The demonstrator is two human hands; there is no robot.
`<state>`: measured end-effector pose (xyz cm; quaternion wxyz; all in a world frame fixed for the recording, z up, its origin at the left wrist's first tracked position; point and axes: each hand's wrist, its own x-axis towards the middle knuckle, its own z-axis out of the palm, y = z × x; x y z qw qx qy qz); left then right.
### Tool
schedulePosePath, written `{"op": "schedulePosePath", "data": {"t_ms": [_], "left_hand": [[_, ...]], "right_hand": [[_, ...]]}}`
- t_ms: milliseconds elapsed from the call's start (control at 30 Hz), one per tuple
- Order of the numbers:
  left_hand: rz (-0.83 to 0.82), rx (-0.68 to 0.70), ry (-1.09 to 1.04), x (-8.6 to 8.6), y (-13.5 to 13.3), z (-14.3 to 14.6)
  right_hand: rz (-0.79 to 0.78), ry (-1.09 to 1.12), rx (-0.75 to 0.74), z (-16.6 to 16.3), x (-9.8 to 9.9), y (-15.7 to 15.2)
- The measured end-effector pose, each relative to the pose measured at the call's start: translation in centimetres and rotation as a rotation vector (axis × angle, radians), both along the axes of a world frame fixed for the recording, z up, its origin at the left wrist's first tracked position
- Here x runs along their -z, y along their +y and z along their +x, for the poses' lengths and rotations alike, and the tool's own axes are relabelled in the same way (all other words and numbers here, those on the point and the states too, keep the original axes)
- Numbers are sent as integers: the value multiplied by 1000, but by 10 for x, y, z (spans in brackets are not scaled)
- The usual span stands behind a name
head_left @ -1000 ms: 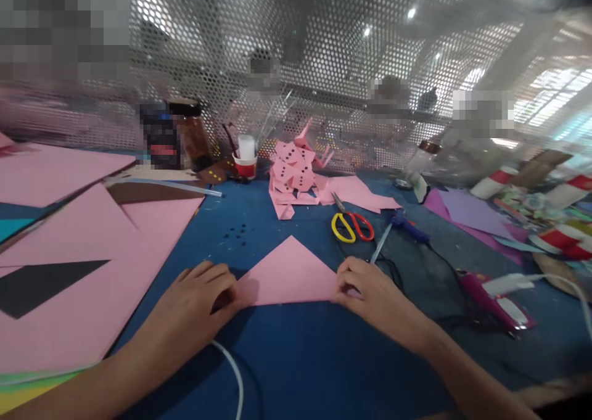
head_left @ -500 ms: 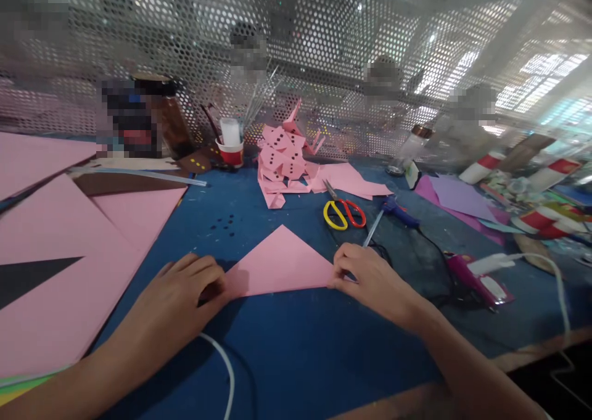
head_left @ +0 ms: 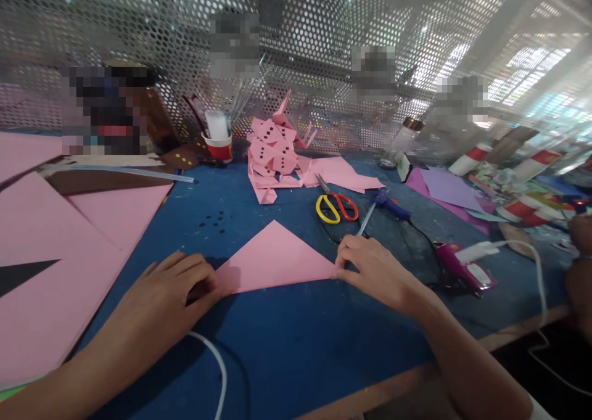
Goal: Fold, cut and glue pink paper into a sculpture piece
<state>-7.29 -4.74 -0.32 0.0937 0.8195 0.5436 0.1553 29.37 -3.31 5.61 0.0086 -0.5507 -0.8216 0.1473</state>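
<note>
A pink paper triangle (head_left: pixel 272 259) lies flat on the blue table top (head_left: pixel 296 333), its point facing away from me. My left hand (head_left: pixel 171 287) has its fingers curled onto the triangle's left corner. At the right corner my right hand (head_left: pixel 370 269) pinches the paper with closed fingers. Both hands press the folded sheet down along its near edge.
Large pink sheets (head_left: pixel 55 253) cover the left. Behind the triangle stand a pile of dotted pink paper pieces (head_left: pixel 272 155), yellow-and-red scissors (head_left: pixel 335 207), a blue glue gun (head_left: pixel 386 204), a pink tool (head_left: pixel 462 272) with a white cable, cups and jars. Another person's hand (head_left: pixel 580 235) shows far right.
The view has tilted and shifted, so the table's wooden front edge now shows. My hands stay on the triangle's two corners. Another person's hand has come in at the right.
</note>
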Motion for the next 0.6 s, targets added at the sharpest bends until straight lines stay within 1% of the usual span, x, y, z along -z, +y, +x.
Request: {"op": "schedulePosePath", "data": {"t_ms": [367, 600], "left_hand": [[7, -2, 18, -1, -1, 1], [39, 35, 20, 1, 1, -1]], "right_hand": [[-4, -26, 1, 7, -3, -2], [-15, -21, 3, 12, -2, 0]]}}
